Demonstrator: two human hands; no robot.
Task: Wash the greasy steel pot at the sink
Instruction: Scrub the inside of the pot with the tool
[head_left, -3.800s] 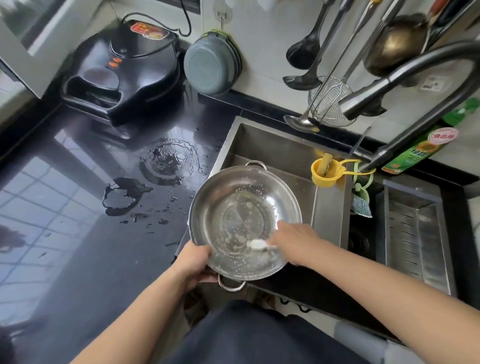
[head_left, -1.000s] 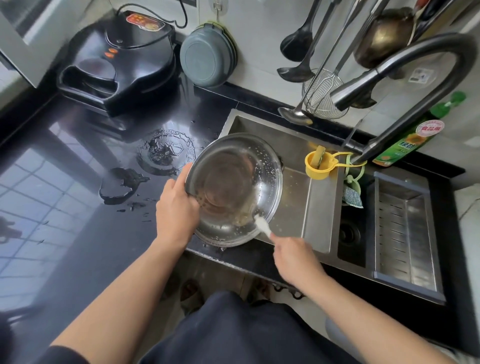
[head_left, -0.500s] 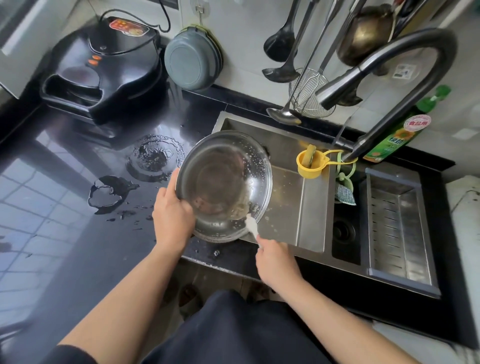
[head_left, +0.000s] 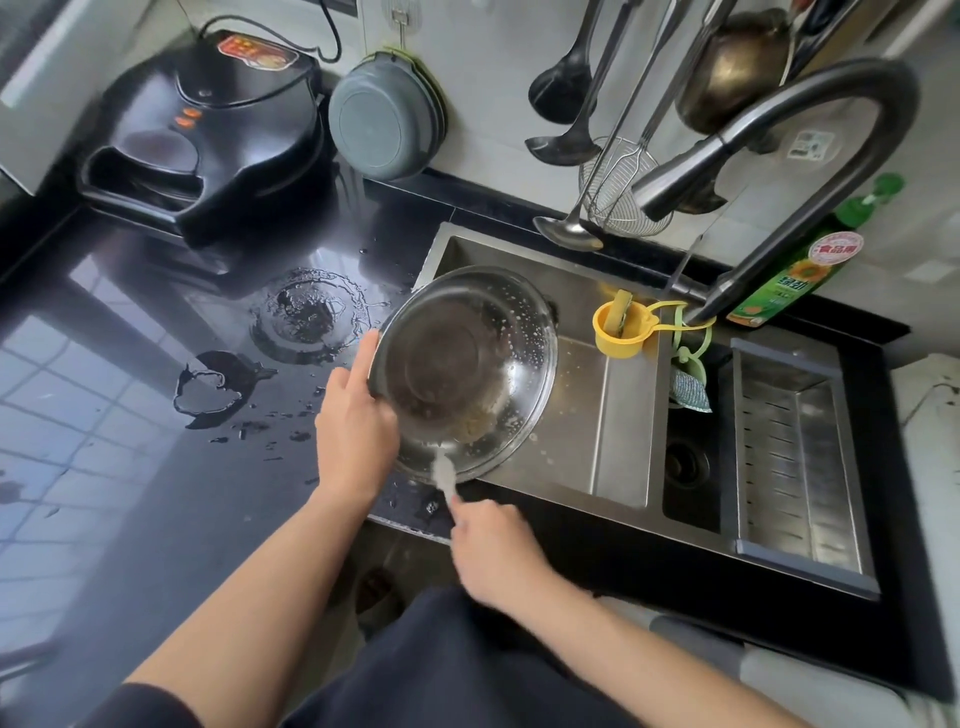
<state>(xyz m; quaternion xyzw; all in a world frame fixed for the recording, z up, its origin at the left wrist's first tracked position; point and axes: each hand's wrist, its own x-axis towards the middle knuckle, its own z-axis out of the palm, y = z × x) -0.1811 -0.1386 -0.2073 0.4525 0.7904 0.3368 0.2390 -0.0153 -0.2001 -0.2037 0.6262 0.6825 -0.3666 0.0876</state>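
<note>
The steel pot (head_left: 498, 338) is tilted over the left part of the sink (head_left: 618, 415), its open side facing me, with greasy crumbs gathered at its lower wall. My left hand (head_left: 353, 421) grips the pot's left rim. My right hand (head_left: 493, 551) holds a white brush (head_left: 444, 475) by its handle, and the brush head touches the pot's lower inner edge. The dark curved faucet (head_left: 779, 135) arches over the sink on the right; no water runs from it.
The black countertop (head_left: 156, 415) to the left has water puddles. A black electric griddle (head_left: 208, 135) sits at the back left, a grey basin (head_left: 387, 117) and ladles (head_left: 566, 145) hang on the wall. A yellow cup (head_left: 618, 327), a green bottle (head_left: 795, 270) and a drain tray (head_left: 800, 457) are right.
Since 3.8 s ago the pot was tipped up from lying flat and my left hand shifted to its left rim. In the last second the brush slid left along the pot's lower edge.
</note>
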